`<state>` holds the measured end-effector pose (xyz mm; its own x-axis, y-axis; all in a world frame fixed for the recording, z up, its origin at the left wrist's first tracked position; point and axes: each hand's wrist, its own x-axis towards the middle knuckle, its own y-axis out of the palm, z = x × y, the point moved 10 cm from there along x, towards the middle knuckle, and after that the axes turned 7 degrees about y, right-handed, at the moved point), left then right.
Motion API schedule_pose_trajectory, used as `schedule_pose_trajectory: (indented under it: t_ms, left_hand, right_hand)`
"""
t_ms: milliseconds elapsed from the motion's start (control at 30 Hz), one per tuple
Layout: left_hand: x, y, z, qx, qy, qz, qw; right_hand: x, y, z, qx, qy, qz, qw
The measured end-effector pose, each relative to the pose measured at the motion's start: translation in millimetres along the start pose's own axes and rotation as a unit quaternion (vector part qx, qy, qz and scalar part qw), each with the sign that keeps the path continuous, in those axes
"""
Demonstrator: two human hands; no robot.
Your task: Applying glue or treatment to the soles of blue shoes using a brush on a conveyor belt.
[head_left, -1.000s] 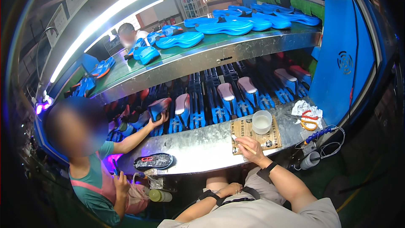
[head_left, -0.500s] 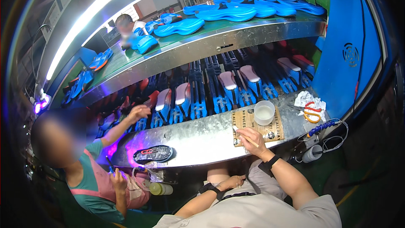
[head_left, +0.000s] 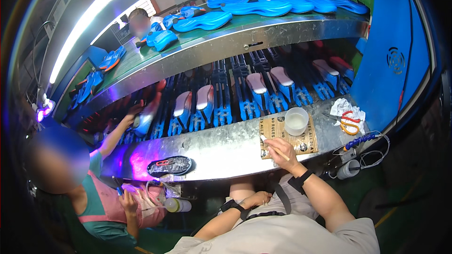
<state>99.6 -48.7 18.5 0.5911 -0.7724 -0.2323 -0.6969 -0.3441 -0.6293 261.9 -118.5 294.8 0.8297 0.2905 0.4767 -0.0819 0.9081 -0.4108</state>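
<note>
Right hand [head_left: 286, 149]: the grip is clamped on the wooden handle of a brush [head_left: 282, 154], held at a slant above the worktop [head_left: 226, 154]. The brush's pale tip points up and left, over the left part of a piece of printed brown cardboard [head_left: 306, 147]; whether it touches cannot be told. Left hand [head_left: 258, 199]: lies in the wearer's lap, apart from the worktop; whether its grip is closed cannot be told.

On the cardboard, just beyond the right hand, stands 1 translucent cup [head_left: 296, 121] containing a whitish substance. To the right, scissors [head_left: 343, 120] with red and orange handles lie partly on crumpled white paper [head_left: 354, 109]. At the worktop's left, well apart from the brush, lies 1 dark shoe piece [head_left: 170, 165] with a red marking.

Behind the worktop, a rack [head_left: 222, 108] with blue holders carries shoe uppers [head_left: 182, 102], pale undersides up. Above it, blue soles [head_left: 256, 8] lie on a green shelf [head_left: 188, 38]. At left, a co-worker [head_left: 101, 197] reaches 1 hand to the rack and holds a blue pen-like tool [head_left: 119, 190] in the other.
</note>
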Motion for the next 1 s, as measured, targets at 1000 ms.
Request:
schedule_pose_trajectory:
  t_ms: [1000]
  left_hand:
    - [0, 23, 24, 0.098, 0.116, -0.019, 0.988]
  right_hand:
    - [1, 4, 2, -0.002, 0.002, 0.0, 1.0]
